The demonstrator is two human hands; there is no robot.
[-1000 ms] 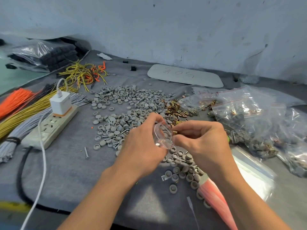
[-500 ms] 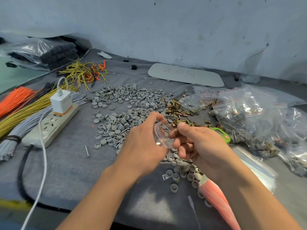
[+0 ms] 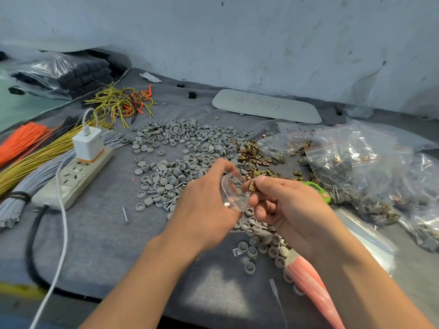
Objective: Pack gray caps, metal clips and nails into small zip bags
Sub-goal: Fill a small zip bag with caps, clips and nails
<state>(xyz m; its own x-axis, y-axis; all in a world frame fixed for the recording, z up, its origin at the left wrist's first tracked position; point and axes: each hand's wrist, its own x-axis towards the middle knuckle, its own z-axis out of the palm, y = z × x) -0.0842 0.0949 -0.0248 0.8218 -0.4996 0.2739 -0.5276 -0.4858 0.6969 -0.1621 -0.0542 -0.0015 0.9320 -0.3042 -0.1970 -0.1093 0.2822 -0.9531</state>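
The small clear plastic zip bag is held above the desk, between the two hands. The left hand grips it: the fingers are curled round the bag from the left, and its open mouth faces right. The right hand pinches one brass-coloured folded metal clip between thumb and forefinger, right at the bag's mouth; the other fingers are curled under. Whether the clip touches the bag cannot be told.

Below and beyond the hands, round gray plastic caps lie spread over the gray felt-covered desk, with silver nails mixed in near the left hand. One nail lies apart to the left. A heap of loose brass-coloured clips lies just right of the caps.

To the right of that heap is a pile of filled clear zip bags. A green tool shows past the right hand.

On the left stands a white power strip with a white charger plugged in. Beside it lie bundles of orange, yellow and gray wires. A flat gray oval plate lies at the rear, near the wall
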